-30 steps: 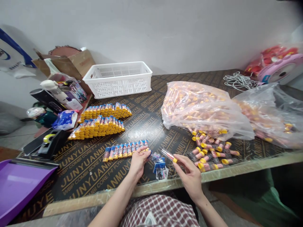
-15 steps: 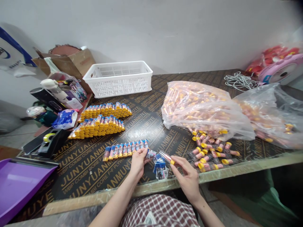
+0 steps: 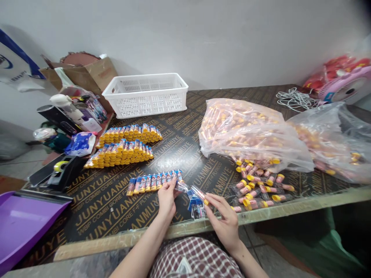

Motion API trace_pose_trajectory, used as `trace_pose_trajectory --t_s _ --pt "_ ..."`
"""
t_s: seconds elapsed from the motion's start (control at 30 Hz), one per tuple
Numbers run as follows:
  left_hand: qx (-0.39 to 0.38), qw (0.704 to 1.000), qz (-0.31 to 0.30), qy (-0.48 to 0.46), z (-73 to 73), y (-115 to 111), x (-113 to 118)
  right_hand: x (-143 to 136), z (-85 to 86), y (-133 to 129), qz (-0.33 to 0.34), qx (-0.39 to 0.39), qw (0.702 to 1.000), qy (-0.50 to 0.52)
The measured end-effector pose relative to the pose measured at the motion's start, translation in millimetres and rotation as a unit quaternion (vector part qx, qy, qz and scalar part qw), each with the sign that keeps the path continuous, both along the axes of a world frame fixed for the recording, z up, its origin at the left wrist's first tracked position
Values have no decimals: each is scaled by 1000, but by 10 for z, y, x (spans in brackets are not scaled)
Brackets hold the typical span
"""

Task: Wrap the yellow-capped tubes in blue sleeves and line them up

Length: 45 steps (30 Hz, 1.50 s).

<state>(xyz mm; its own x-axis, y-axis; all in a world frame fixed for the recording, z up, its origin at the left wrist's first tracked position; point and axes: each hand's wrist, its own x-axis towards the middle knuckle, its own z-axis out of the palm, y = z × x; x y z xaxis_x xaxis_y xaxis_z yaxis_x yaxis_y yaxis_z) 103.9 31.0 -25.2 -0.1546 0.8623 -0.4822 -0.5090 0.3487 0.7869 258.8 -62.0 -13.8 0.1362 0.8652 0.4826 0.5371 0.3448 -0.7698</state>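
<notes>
Between the fingers of my right hand (image 3: 222, 216) is a clear tube (image 3: 199, 194) by its yellow cap, tilted over a small pile of blue printed cards (image 3: 198, 208). My left hand (image 3: 168, 197) pinches a shiny printed wrapper (image 3: 181, 187), just beside the right end of a row of blue-labelled tubes (image 3: 156, 181). Right of my right hand lie loose clear tubes (image 3: 255, 189) with yellow caps and pink contents. Two stacks of blue-labelled tubes (image 3: 121, 154) with yellow caps stand farther back on the left.
A white plastic basket (image 3: 147, 100) sits at the back. Plastic bags of tubes (image 3: 246, 131) fill the right side, near white cable (image 3: 297, 99) and a pink fan (image 3: 344, 87). On the left are a tape dispenser (image 3: 62, 173), bottles and a purple dustpan (image 3: 27, 224).
My right hand has moved slightly left with the tube, closer to my left hand. My left hand has shifted slightly up and left, and the wrapper now sits nearer the row's end.
</notes>
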Motion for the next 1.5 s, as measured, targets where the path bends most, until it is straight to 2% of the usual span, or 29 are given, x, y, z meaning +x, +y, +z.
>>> trace_pose_trajectory --t_s 0.17,0.37,0.57,0.73,0.8,0.9,1.03,1.27,1.5 --pt "-7 1000 4 -11 -36 -8 3 -54 8 6 18 19 1000 -13" --pt "11 1000 -12 -3 -76 -38 19 -109 -57 2 86 20 996 -32" --pt "25 989 -140 -39 85 -133 39 -107 -124 37 103 -29 994 -24" --pt "17 963 -258 -71 163 -200 30 -58 -154 93 69 -45 996 -39" --pt "12 949 -305 -75 154 -233 29 -33 -125 120 88 -60 994 -42" --pt "8 936 -343 -77 131 -282 34 -5 -71 150 153 -79 984 -40" --pt "2 933 -353 -72 130 -319 43 -4 -71 155 194 -86 977 5" --pt "-4 935 -348 -65 160 -345 56 -34 -169 129 180 -86 978 58" --pt "0 938 -340 -69 179 -365 67 -56 -153 118 169 -71 981 67"
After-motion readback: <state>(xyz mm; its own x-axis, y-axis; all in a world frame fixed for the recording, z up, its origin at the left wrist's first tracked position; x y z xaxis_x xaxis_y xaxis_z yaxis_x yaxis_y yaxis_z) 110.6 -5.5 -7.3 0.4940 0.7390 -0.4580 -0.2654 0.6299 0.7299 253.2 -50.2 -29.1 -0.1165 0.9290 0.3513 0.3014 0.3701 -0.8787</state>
